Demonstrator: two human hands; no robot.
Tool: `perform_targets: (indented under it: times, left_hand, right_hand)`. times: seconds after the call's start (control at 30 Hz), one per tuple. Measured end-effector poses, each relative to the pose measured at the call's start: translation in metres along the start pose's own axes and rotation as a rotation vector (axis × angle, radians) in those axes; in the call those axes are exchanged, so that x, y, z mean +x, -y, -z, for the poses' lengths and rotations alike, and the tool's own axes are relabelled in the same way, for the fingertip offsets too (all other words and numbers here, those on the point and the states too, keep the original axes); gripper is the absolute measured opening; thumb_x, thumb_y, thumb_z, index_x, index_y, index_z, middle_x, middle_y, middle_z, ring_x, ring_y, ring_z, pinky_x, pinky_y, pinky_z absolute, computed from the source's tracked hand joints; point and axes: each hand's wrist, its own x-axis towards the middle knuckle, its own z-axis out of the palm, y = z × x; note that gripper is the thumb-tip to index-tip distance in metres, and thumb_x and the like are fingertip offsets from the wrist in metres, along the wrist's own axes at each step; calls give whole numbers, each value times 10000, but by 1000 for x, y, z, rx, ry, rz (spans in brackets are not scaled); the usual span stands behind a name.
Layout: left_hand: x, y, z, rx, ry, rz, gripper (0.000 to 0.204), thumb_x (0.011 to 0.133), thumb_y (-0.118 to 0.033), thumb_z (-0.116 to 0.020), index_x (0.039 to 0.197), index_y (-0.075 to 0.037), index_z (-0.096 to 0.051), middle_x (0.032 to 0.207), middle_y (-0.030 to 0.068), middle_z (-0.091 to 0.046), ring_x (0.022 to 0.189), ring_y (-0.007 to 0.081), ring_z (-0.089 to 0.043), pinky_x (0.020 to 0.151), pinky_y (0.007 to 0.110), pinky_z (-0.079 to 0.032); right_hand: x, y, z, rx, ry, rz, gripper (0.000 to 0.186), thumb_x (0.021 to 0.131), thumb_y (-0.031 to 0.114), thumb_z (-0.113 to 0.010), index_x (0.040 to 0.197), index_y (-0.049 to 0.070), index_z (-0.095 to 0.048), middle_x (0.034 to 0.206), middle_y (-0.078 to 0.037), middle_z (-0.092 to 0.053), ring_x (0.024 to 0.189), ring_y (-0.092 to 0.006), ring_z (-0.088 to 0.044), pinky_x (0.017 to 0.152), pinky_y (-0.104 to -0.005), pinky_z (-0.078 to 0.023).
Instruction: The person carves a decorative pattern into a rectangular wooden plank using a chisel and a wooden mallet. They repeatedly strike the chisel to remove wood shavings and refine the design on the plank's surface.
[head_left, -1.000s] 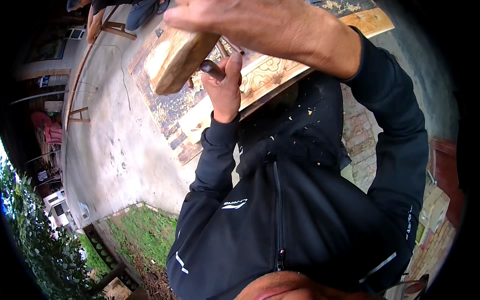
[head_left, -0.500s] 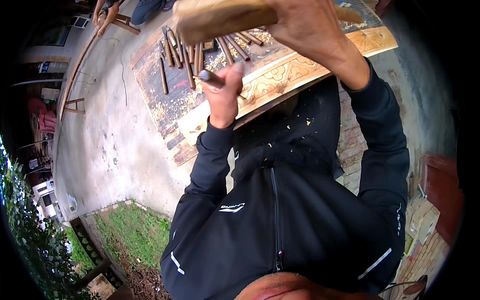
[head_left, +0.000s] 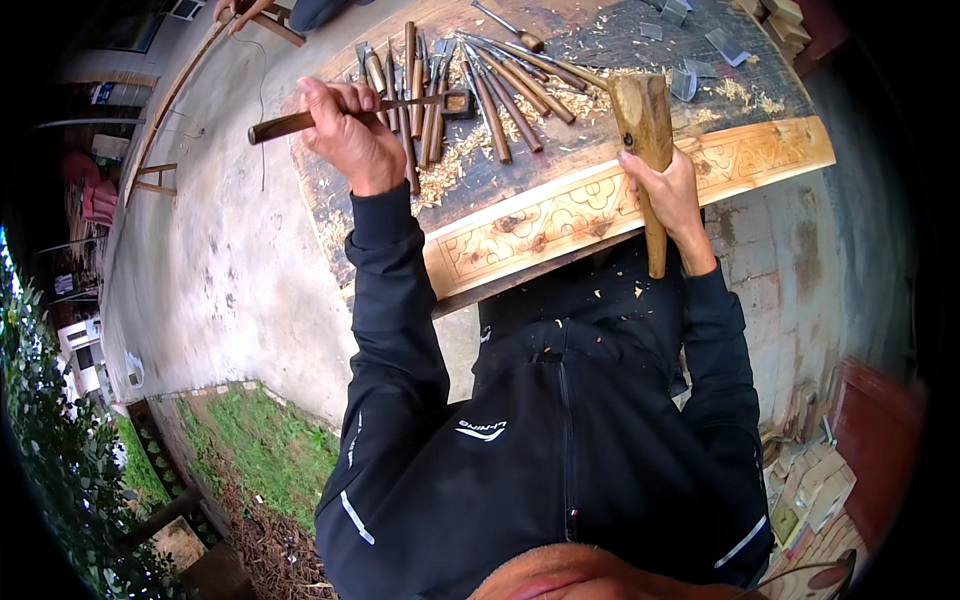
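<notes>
My left hand [head_left: 352, 140] is closed around the wooden handle of a chisel [head_left: 282, 127]. The chisel lies level above the table, its metal shank pointing right over a spread of other chisels. A small dark square frame with wood inside [head_left: 458, 103] appears at the shank's far end; whether they touch I cannot tell. In my right hand [head_left: 672, 190] is a wooden mallet [head_left: 645, 115], head away from me and handle toward me, over the right part of a long pale board [head_left: 530, 222]. Flower-like outlines are carved or drawn along that board at the table's near edge.
Several wooden-handled chisels [head_left: 510, 105] fan out on the dark worktable [head_left: 590, 135] among wood shavings [head_left: 450, 180]. Thin clear or metallic pieces [head_left: 727, 46] lie at the far right. Beyond, at the far left, another person's hands [head_left: 235, 15] hold a long curved wooden piece [head_left: 165, 125].
My left hand has gone up and left off the board, tipping the chisel level. My right hand has come down from high up, lowering the mallet over the board's right part.
</notes>
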Motion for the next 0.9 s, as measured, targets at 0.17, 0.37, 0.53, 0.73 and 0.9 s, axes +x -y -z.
perform_targets:
  times: [0.17,0.37,0.53,0.73,0.9]
  left_hand:
    - [10,39,-5,113,42,52,444,1085,-318,-605,746,-130,-389,590,-20,-312,522,114,-355,513,290,-334]
    - [13,81,-1,218,98,26,438,1071,-313,-631,712,-117,-474,585,-30,-441,516,77,-439,484,256,-327]
    - [9,88,-10,643,131,271,404,1046,-351,-649,742,-89,-608,565,-48,-451,501,57,-398,470,290,-295]
    - [-139,33,-53,549,623,-517,412,845,-335,-837,633,-121,-557,561,43,-463,451,181,-498,419,345,-353]
    - [-234,-6,-55,439,711,-494,604,793,-404,-849,585,-153,-340,566,-20,-286,441,136,-368,414,315,-231]
  right_hand:
    - [-2,10,-8,-50,-27,3,279,912,265,-782,918,8,-676,683,-25,-651,618,-96,-614,583,-284,-486]
    - [-1,10,-5,-105,-18,-19,274,908,255,-788,908,3,-679,697,-27,-664,628,-99,-621,596,-294,-497]
    - [0,8,-5,-63,-23,-8,249,917,228,-786,898,6,-676,702,-21,-658,633,-87,-608,586,-280,-477]
    - [-29,17,-5,473,-84,-96,253,1000,155,-637,1167,-32,-604,985,-157,-699,667,-180,-667,591,-294,-547]
    - [-40,4,20,515,-65,-49,335,1015,159,-614,1258,-52,-522,1079,-207,-650,704,-210,-667,553,-306,-539]
